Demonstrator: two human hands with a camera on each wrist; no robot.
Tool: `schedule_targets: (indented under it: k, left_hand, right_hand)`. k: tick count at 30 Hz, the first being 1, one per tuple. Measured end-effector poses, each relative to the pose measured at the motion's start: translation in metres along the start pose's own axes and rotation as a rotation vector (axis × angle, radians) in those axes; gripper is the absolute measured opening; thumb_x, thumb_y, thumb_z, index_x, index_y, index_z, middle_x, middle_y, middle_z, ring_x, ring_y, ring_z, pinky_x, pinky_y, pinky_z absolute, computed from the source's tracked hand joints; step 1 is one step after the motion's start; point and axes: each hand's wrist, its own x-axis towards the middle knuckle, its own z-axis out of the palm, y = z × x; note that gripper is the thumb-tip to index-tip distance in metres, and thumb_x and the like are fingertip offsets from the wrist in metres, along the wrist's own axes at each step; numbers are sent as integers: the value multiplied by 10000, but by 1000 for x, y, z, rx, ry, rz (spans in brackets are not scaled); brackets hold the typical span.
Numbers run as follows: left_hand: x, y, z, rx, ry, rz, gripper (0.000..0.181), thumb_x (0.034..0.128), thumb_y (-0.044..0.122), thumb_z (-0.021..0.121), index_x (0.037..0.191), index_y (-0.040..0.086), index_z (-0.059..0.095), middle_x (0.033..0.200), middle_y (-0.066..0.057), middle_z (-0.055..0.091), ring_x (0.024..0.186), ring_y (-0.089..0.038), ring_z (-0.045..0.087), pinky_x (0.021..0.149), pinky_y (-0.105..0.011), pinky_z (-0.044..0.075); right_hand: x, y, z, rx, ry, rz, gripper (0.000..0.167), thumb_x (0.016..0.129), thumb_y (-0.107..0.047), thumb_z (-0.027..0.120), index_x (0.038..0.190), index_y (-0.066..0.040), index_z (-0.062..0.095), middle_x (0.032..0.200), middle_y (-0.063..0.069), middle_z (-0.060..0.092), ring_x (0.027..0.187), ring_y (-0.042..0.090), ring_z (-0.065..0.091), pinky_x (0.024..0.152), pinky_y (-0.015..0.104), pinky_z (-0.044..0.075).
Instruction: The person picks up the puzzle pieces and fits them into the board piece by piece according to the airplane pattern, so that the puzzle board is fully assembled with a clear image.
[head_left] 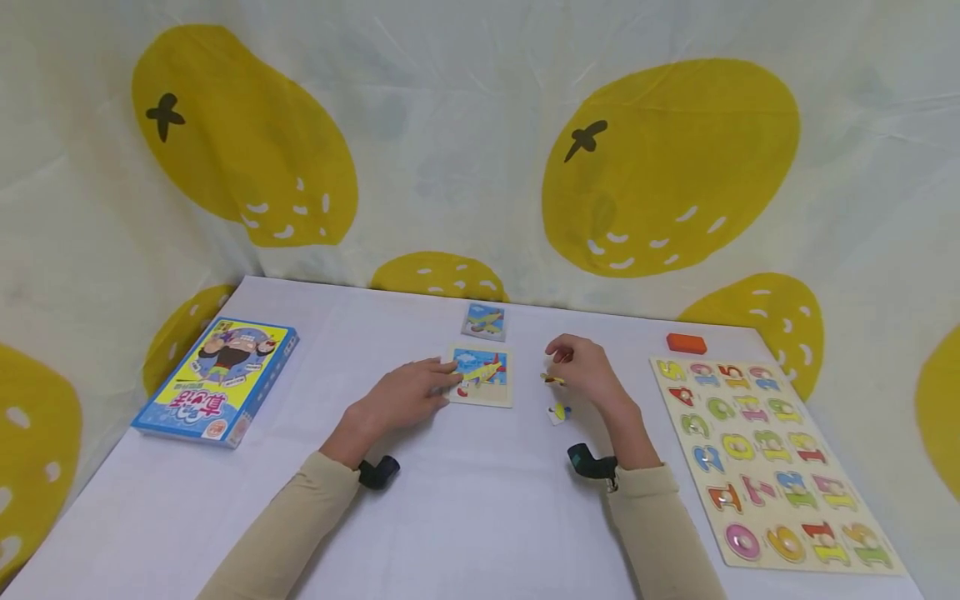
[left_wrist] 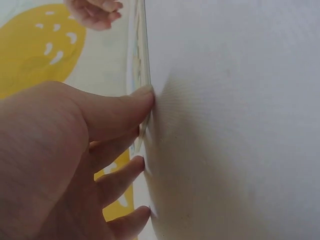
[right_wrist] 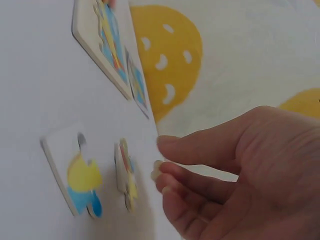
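Note:
A small square puzzle board point(head_left: 480, 401) with a yellow airplane picture lies in the middle of the table. My left hand point(head_left: 405, 396) rests at its left side, fingers stretched onto the edge; in the left wrist view the thumb point(left_wrist: 122, 112) touches the board's rim. My right hand point(head_left: 592, 371) hovers to the right of the board, its fingers loosely bent and the thumb apart from them. Just below are two loose puzzle pieces: a yellow-and-red piece point(right_wrist: 126, 175) nearest the fingertips, and a white, yellow and blue piece point(right_wrist: 77, 175). Neither piece is touched.
A small airplane picture card point(head_left: 483, 322) lies behind the board. At the left is a blue-and-yellow box point(head_left: 217, 379). A wooden number board point(head_left: 772, 467) covers the right side, with an orange block point(head_left: 686, 343) behind it. Patterned cloth hangs behind the table.

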Motion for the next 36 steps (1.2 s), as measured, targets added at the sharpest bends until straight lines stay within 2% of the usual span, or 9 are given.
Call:
schedule_targets:
  k: [6, 9, 12, 18, 25, 29, 36]
  left_hand:
    - [1, 1, 1, 5, 3, -12, 471, 974, 245, 630, 1437, 224, 542, 1547, 39, 462, 1488, -231, 359, 1199, -453, 337]
    - [0, 0, 2, -7, 3, -12, 470, 974, 241, 631, 1436, 222, 544, 1547, 33, 463, 1489, -235, 357, 1201, -456, 333]
    - [0, 0, 2, -8, 6, -9, 470, 975, 244, 632, 1436, 222, 544, 1548, 33, 461, 1491, -232, 353, 1203, -452, 330]
    - [1, -2, 3, -11, 10, -6, 472, 975, 242, 632, 1438, 223, 542, 1549, 36, 461, 1491, -229, 352, 1203, -451, 330]
    - [0, 0, 2, -27, 4, -12, 470, 977, 237, 627, 1439, 223, 542, 1551, 38, 457, 1495, -231, 345, 1208, -453, 321]
    - [0, 0, 1, -28, 8, -5, 467, 977, 234, 629, 1436, 213, 546, 1548, 27, 463, 1491, -235, 352, 1207, -452, 323]
    - [0, -1, 1, -35, 15, 13, 463, 974, 229, 633, 1429, 196, 554, 1543, 2, 472, 1485, -256, 362, 1198, -466, 333]
  right_hand:
    - [0, 13, -8, -113, -56, 10, 319, 846, -65, 694, 1164, -59, 659, 1082, 153, 615, 981, 286, 540, 836, 372, 497]
    - [1, 15, -8, -195, -84, -9, 338, 817, -74, 735, 1147, -58, 662, 1067, 157, 613, 972, 287, 538, 857, 403, 497]
    - [1, 14, -6, -228, -97, -12, 360, 812, -75, 746, 1156, -44, 645, 1043, 168, 632, 943, 290, 558, 839, 412, 510]
    - [0, 11, -1, -197, -91, 62, 293, 847, -57, 695, 1137, -43, 656, 1049, 153, 659, 934, 274, 582, 788, 364, 525]
    - [-1, 11, 0, -148, -94, 117, 220, 825, -51, 714, 1041, -36, 669, 949, 118, 608, 875, 254, 540, 688, 298, 453]
    - [1, 11, 1, -89, -111, 115, 203, 812, -27, 709, 996, -59, 631, 924, 100, 573, 868, 246, 530, 670, 289, 429]
    - [2, 10, 6, -29, -89, 33, 177, 818, -29, 693, 970, -80, 619, 855, 90, 552, 828, 242, 529, 648, 292, 423]
